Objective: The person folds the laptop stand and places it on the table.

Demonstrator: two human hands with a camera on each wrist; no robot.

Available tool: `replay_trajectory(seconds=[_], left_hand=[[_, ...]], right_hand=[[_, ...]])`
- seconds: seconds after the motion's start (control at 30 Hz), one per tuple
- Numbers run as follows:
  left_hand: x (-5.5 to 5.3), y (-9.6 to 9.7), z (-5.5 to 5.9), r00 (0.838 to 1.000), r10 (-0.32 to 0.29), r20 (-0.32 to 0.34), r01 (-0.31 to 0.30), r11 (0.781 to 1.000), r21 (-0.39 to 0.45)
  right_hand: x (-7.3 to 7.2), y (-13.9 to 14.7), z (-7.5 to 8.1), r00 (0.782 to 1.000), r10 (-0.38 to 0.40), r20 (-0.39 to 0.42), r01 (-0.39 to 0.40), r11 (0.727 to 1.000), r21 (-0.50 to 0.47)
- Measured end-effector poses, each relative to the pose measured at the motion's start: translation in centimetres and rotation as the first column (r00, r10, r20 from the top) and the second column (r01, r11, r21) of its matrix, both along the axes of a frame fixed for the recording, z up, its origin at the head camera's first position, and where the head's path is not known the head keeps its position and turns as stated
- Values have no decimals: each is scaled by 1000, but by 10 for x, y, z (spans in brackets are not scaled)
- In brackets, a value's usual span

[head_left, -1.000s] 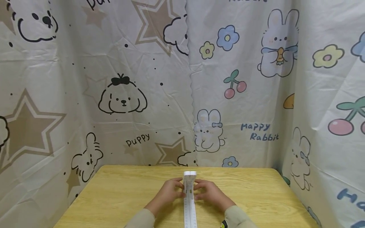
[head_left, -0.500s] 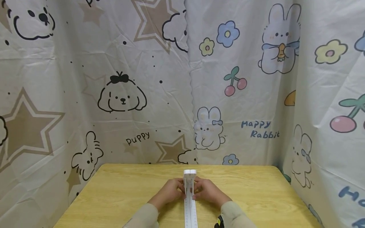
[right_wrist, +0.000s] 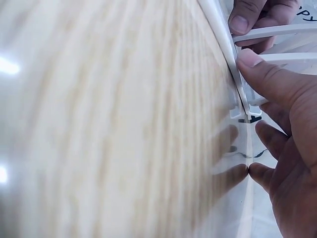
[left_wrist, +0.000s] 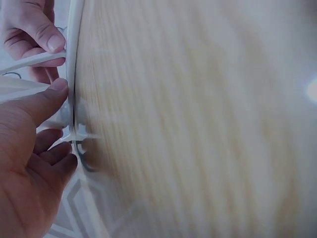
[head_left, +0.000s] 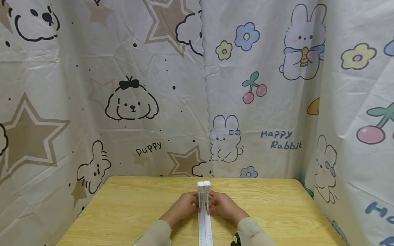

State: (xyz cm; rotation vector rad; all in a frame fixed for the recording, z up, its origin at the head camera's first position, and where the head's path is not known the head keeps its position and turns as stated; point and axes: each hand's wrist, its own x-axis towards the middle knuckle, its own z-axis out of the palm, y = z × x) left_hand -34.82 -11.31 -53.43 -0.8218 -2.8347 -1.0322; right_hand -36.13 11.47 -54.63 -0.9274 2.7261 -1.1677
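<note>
A long white plastic strip with ruler-like markings lies on the table, pointing away from me. At its far end stands a white upright frame with two slim arms. My left hand pinches the frame's left side, thumb towards me. On the other side my right hand pinches the right arm low down, near the strip. In the right wrist view the right thumb presses on a white arm, with the left hand opposite. Some fingertips are hidden behind the frame.
The wood-grain table extends on both sides of the hands. A printed curtain hangs behind and along the sides. A black and yellow object sits by the right sleeve.
Both hands have drawn closer to the frame, their fingers now curled in against its sides. The frame's top has shifted slightly up and left in view.
</note>
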Motion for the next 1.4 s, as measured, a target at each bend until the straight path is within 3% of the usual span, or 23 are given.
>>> replay_trajectory(seconds=[0.2,0.67,0.93,1.17,1.4], left_hand=[[2,0,-2,1000,4,-15,-3,998,61],[2,3,-1,1000,14,-18,-14,999,33],[-4,3,-7,998,54,-21,-52,997,59],[-7,5,-3,989,145,6,-145,988,61],[-8,5,0,960,275,52,-279,956,93]], right_hand=[[1,0,0,1000,-21,-19,21,1000,-19],[1,-4,5,995,-102,3,102,995,-23],[-1,-6,1,991,-131,-20,131,991,-15],[-5,-7,1,988,-151,-39,150,988,-29],[-6,-9,8,953,-303,18,303,953,5]])
